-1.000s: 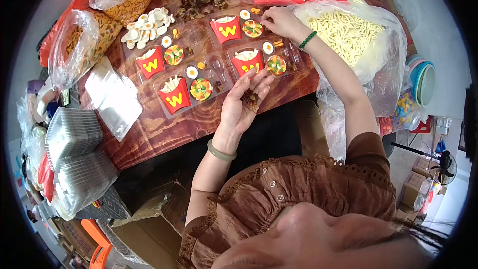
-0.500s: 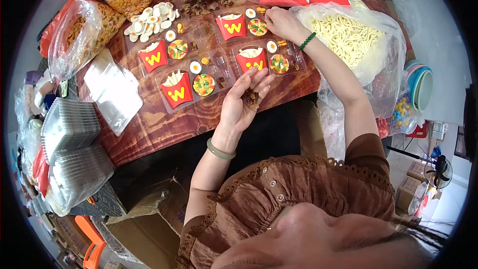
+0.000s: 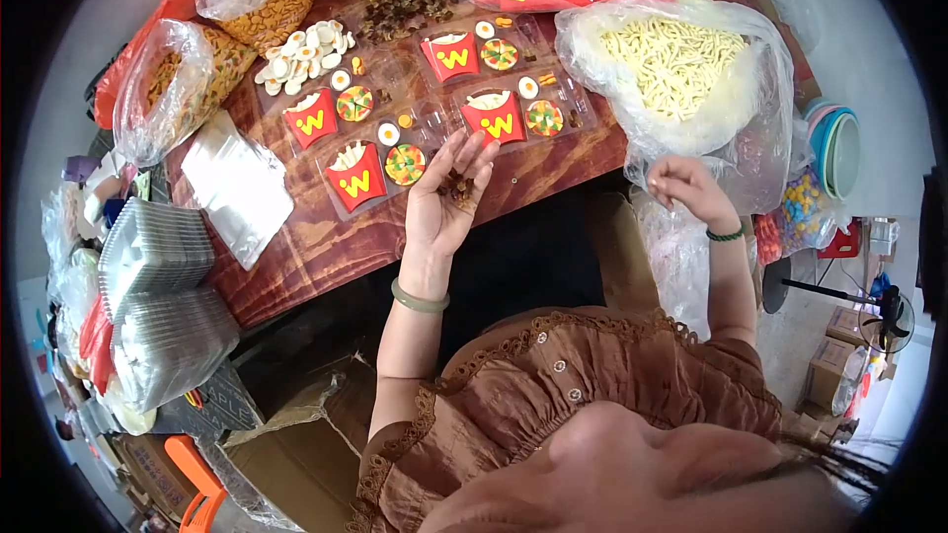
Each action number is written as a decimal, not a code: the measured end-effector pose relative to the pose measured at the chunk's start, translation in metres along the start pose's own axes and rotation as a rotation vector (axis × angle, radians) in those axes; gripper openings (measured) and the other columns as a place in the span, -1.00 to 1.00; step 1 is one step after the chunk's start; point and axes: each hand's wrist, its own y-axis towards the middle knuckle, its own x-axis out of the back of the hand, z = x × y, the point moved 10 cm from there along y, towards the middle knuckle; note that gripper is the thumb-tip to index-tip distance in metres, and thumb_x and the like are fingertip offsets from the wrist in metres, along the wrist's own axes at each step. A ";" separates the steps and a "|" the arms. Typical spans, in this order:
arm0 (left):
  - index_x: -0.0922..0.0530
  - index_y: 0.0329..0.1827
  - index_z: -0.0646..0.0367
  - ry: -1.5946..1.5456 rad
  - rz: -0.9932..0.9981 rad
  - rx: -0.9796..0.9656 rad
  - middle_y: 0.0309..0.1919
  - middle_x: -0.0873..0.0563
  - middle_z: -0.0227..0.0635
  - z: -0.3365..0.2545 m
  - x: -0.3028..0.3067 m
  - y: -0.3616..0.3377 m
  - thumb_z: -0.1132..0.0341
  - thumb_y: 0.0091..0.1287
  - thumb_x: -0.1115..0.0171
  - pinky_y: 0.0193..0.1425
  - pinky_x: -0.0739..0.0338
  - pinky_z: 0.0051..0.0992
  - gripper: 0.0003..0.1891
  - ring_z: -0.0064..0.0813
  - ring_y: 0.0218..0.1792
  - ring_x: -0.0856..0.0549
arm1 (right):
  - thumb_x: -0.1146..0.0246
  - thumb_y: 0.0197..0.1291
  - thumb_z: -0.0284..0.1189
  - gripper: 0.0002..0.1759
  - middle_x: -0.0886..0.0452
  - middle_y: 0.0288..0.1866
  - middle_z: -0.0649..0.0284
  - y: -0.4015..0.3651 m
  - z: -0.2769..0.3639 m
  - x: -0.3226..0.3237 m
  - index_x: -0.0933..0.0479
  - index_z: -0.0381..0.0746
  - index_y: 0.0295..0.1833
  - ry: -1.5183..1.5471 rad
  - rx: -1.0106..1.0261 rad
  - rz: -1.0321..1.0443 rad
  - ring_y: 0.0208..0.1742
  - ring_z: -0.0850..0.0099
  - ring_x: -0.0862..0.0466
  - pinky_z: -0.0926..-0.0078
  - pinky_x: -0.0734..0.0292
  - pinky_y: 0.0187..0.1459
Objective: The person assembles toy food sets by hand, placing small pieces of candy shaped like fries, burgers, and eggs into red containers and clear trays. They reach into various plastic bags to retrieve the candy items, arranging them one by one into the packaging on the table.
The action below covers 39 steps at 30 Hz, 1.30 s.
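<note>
My left hand [image 3: 442, 199] is turned palm up near the table's front edge, fingers cupped around several small brown translucent pieces [image 3: 455, 188]. To the right, my right hand [image 3: 691, 190] hangs beside the table with its fingers curled in; whether anything is between them is hidden. Clear plastic trays [image 3: 578, 118] lie beyond my left hand. Each carries a red fries box [image 3: 494, 118], a fried-egg piece [image 3: 528, 88] and a round pizza-like piece [image 3: 544, 118]. A nearer tray holds another fries box [image 3: 355, 181] and pizza piece [image 3: 405, 165].
White egg pieces [image 3: 306, 54] and a brown pile [image 3: 407, 15] lie at the back. A bag of fries-like sticks [image 3: 681, 64] stands right, bags of orange pieces [image 3: 267, 0] back left. Stacked clear trays [image 3: 163, 296] and an open cardboard box [image 3: 306, 444] are at left.
My right hand has left the back right tray and come down and right, off the table. My left hand has moved slightly left and down, still cupping the brown pieces.
</note>
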 end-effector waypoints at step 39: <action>-0.50 -0.09 0.16 0.437 0.054 -0.384 -0.18 -0.69 -0.31 -0.221 -0.092 0.188 0.28 0.42 -0.04 -0.39 -0.45 -0.58 -0.83 -0.45 -0.31 -0.63 | -0.13 0.27 -0.48 -0.81 -0.45 -0.56 0.27 0.051 -0.027 0.000 -0.44 -0.32 -0.40 0.198 0.759 -0.558 -0.57 0.57 -0.42 0.69 -0.26 -0.54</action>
